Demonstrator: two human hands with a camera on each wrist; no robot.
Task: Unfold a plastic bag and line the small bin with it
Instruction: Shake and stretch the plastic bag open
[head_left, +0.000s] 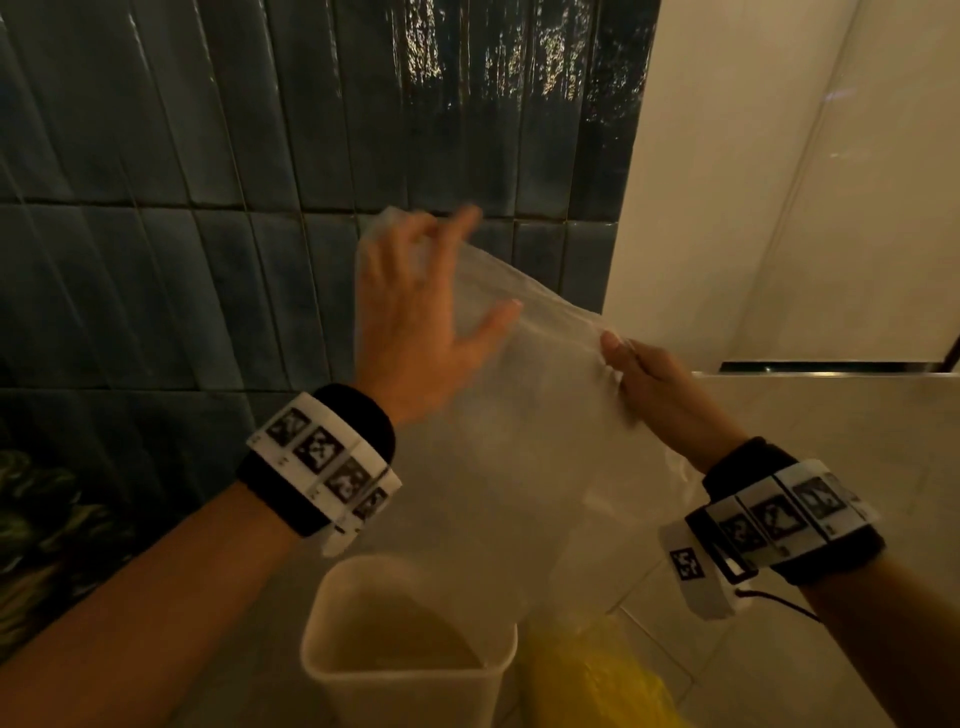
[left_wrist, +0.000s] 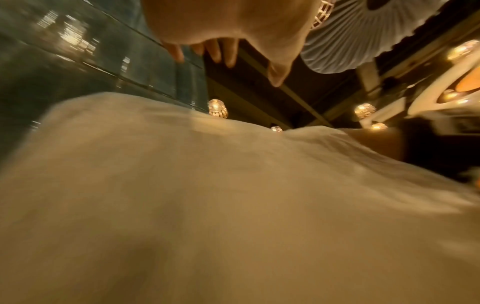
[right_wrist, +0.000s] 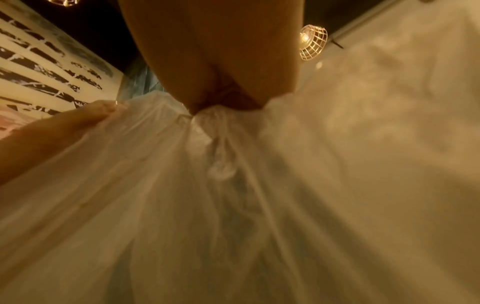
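Note:
A thin translucent plastic bag (head_left: 519, 441) hangs unfolded in front of me, above the small cream bin (head_left: 319, 618) that stands open on the floor at the bottom centre. My right hand (head_left: 618, 353) pinches the bag's top right edge; in the right wrist view the plastic (right_wrist: 207, 205) bunches under its fingertips (right_wrist: 233, 102). My left hand (head_left: 457, 265) lies with spread, straight fingers against the bag's upper left part and grips nothing. Seen from the left wrist, the fingers (left_wrist: 228, 53) hang loose above the blurred bag (left_wrist: 233, 205).
A yellow plastic bag (head_left: 597, 680) lies on the tiled floor just right of the bin. A dark blue tiled wall (head_left: 260, 208) rises behind the bag, and a cream wall (head_left: 779, 208) with a low ledge (head_left: 831, 395) stands to the right.

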